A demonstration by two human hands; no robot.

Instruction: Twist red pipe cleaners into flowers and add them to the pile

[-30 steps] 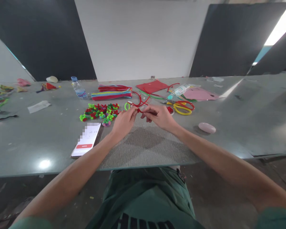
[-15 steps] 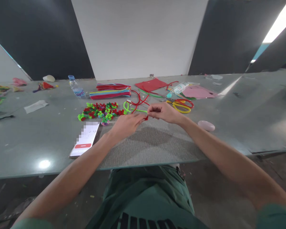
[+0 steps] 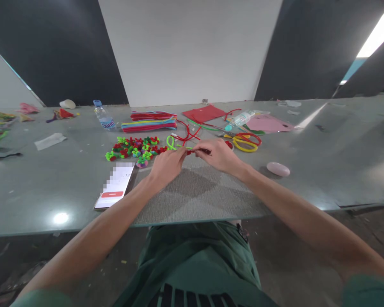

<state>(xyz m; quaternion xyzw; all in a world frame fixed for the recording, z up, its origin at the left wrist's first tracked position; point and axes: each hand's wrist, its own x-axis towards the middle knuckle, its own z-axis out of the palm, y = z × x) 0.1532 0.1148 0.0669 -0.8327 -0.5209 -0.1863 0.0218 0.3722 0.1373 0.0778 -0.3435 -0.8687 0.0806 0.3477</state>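
My left hand and my right hand meet over the grey table, both with fingers pinched. Between them they hold a small red pipe-cleaner piece with a green strand running off to a green loop. Just left of my left hand lies a pile of several small red and green pipe-cleaner curls. Loose red pipe cleaners lie behind the hands.
A phone lies at front left. At the back are a bundle of coloured pipe cleaners, a water bottle, red felt, pink paper and yellow-red scissors. A pink oval object sits right.
The hands dropped nearer to me with the red piece half a second ago, then moved back up a little. The green strand now shows beside the red piece.
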